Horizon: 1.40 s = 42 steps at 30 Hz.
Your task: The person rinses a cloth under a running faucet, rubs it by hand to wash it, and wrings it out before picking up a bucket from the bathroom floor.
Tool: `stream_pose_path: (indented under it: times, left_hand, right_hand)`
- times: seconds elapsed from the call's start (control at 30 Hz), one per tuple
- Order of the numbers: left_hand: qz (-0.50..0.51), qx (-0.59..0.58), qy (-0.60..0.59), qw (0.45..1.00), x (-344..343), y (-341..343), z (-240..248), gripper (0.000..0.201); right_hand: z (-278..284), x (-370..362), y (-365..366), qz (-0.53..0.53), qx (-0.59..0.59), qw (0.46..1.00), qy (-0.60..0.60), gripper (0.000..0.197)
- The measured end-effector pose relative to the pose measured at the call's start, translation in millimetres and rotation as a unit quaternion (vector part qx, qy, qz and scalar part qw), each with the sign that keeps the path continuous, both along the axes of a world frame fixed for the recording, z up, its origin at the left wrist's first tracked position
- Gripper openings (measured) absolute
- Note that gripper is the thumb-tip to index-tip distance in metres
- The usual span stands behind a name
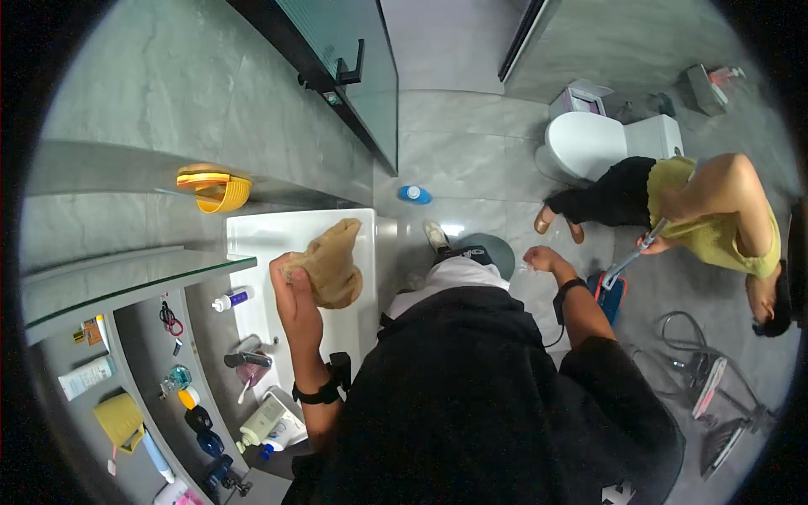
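Observation:
My left hand is closed on a crumpled tan cloth, holding it above the white washbasin. Part of the cloth hangs loose away from my fingers. My right hand is off to the right of my body, over the grey tiled floor, with its fingers curled in. Whether anything small lies in those fingers is hidden. The faucet stands at the basin's left side, with a pinkish cup holding a toothbrush beside it.
Left are an open mirror cabinet with toiletries, pump bottles and a yellow basket. A blue bottle is on the floor. At right, another person grips a long-handled tool near the toilet; a shower hose lies below.

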<state>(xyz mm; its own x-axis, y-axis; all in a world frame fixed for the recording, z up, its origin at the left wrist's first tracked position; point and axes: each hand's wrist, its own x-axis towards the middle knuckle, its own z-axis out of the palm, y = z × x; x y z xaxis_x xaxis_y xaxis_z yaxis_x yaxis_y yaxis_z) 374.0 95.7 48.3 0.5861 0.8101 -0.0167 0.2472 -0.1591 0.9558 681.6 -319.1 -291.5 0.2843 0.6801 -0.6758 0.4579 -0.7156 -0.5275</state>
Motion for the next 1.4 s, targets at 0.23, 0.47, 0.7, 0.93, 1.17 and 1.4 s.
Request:
stream_pose_path:
  times: [0.23,0.47,0.7,0.93,1.17,1.4]
  left_hand:
    - [0.025,0.033,0.015,0.999,-3.4,12.8,-0.4,0.036]
    - [-0.005,0.041,0.066,0.997,-3.0,14.9,5.9,0.036]
    - [-0.07,-0.021,0.181,0.981,27.0,12.8,-5.1,0.027]
    - [-0.115,-0.299,0.102,0.942,56.3,-2.2,-90.1,0.028]
    - [-0.122,-0.299,0.321,0.89,91.8,-27.9,-185.2,0.04]
    - [-0.084,-0.366,0.437,0.817,94.5,-44.4,-270.1,0.036]
  right_hand:
    - [18.8,23.1,87.6,-0.13,-0.027,0.991,0.034,0.036]
    - [24.1,33.6,111.9,-0.09,0.027,0.995,0.019,0.03]
    - [14.7,66.1,89.1,0.142,-0.183,0.962,-0.143,0.047]
    - [-47.5,79.0,98.4,0.151,-0.323,0.92,-0.165,0.053]
    - [-262.8,62.5,88.8,0.115,-0.362,0.915,-0.134,0.022]
    - [-397.8,51.2,104.2,0.132,-0.408,0.897,-0.107,0.022]
